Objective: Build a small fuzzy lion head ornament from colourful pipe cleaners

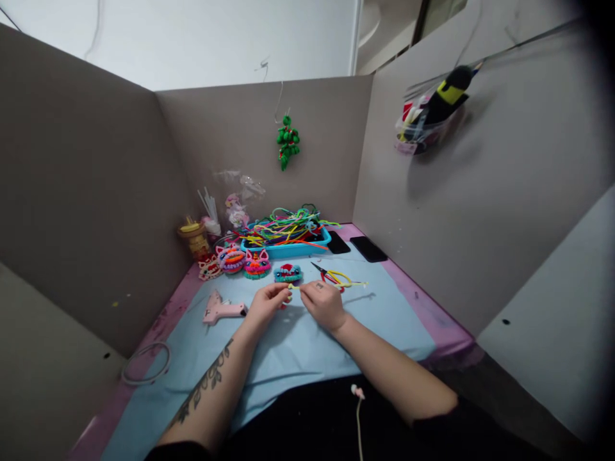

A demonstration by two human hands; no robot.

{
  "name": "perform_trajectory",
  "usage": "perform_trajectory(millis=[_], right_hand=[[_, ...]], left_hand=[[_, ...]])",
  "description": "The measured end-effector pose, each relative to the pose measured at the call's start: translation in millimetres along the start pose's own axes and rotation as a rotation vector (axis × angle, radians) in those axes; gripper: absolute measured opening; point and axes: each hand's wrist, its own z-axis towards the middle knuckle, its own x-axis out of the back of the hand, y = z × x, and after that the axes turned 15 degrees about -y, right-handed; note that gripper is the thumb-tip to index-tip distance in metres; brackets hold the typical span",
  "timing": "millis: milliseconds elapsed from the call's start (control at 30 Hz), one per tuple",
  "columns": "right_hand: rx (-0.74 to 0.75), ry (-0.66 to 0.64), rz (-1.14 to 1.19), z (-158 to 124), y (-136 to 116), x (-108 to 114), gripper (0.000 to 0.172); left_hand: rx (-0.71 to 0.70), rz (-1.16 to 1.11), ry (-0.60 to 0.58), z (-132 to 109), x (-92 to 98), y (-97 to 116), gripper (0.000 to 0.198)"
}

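Between my two hands runs a pale yellow pipe cleaner (355,284), held above the blue cloth. My left hand (267,303) pinches its left end, where it looks bent into a small shape. Fingers curled, my right hand (323,303) grips it a little further along, and its free end sticks out to the right. Just behind my hands sits a teal and red pipe-cleaner figure (287,273). Yellow-and-red handled pliers (331,275) lie beyond my right hand. To the left of my left hand rests a pink glue gun (223,309).
A blue tray (288,250) heaped with coloured pipe cleaners stands at the back, near two dark phones (368,249). Several fuzzy animal figures (257,264) line the back left, beside a brown jar (194,238). Grey partitions (264,141) enclose the table.
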Motion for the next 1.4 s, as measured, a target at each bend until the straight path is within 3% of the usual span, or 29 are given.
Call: perform_trajectory(millis=[267,500,600,867,1133,1300,1400], right_hand=[[0.027,-0.064,-0.036,0.4,-0.8,-6.0,0.021],[-0.016,-0.068,0.107,2.6,-7.3,-11.5,0.02],[-0.02,-0.066,0.151,3.6,-9.6,-12.9,0.016],[-0.066,-0.048,0.234,4.1,-4.5,-15.7,0.013],[-0.075,-0.063,0.232,3.0,-4.2,-15.5,0.011],[-0.042,-0.088,0.202,3.8,-3.0,-11.3,0.013],[-0.023,-0.109,0.162,4.3,-1.0,-9.4,0.014]], left_hand=[[-0.347,0.513,0.056,-6.6,-2.1,-2.4,0.012],[-0.362,0.787,0.039,-4.2,-2.6,-7.1,0.01],[-0.36,0.813,0.054,-3.3,-2.3,-8.3,0.011],[-0.332,0.592,0.032,-4.8,-2.3,-4.1,0.013],[-0.374,0.718,0.006,-5.1,-2.3,-5.3,0.01],[-0.419,0.957,-0.034,-3.9,-1.2,-5.5,0.016],[-0.415,0.986,-0.08,-2.3,0.5,-6.7,0.018]])
